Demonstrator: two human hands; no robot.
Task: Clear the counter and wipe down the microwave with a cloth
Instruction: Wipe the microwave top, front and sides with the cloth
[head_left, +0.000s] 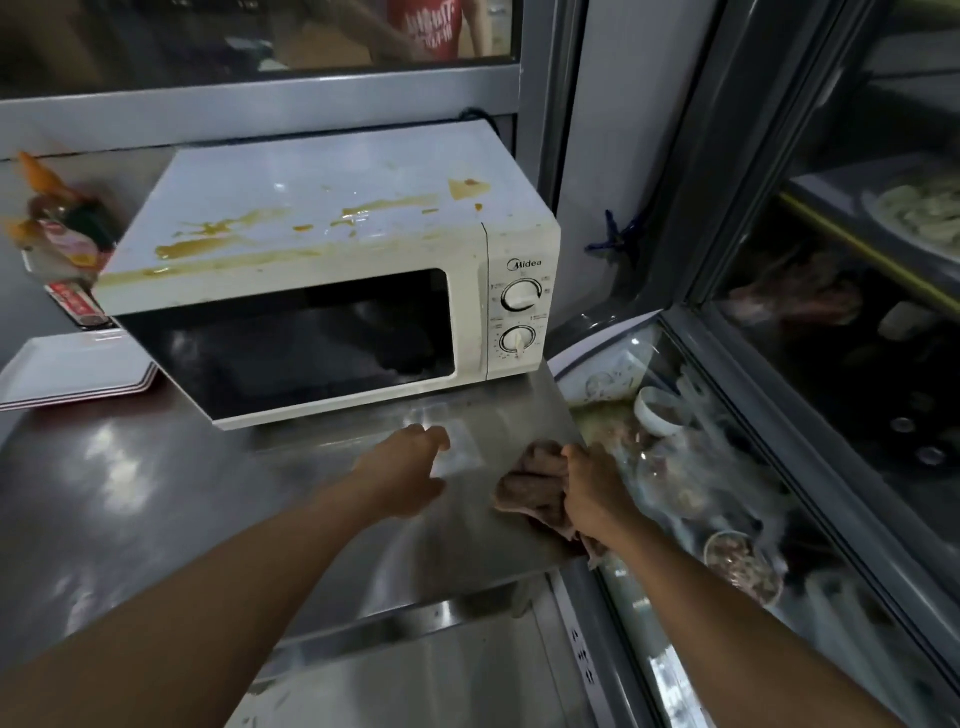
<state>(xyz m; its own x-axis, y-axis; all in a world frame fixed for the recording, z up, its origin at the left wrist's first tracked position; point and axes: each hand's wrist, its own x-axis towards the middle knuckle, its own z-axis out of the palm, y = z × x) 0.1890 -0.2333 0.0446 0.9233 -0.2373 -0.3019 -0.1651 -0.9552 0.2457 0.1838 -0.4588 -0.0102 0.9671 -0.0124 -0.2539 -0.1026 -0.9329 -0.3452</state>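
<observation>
A cream-white Midea microwave with a dark glass door and two round dials (332, 270) sits toward the back of the brushed stainless-steel counter (130, 493), its door closed and its flat top smeared with yellow-brown streaks and splashes of sauce that run from the left front edge across to the right rear corner.

In front of it, the person's left hand (410, 467) hovers low over the steel, palm down, fingers loosely bent and holding nothing; whether the fingertips touch the surface I cannot tell. Just beside it, at the counter's right edge, the right hand (592, 493) grips a crumpled brownish-pink cloth (535, 486), fingers curled round the bunched fabric, which rests on the steel and hangs a little past the edge.

To the microwave's left lies a stack of white rectangular trays (78, 369), touching or nearly touching its side. Behind that stack stands a blurred cluster of sauce bottles and packets with orange and red labels (62, 244).

To the right of the counter runs a glass-fronted display case (779, 467); through its pane show a small white bowl (657, 410) and a round dish of dark chopped food (743, 566). Beyond the window behind the microwave stands someone in a red printed shirt (431, 26).
</observation>
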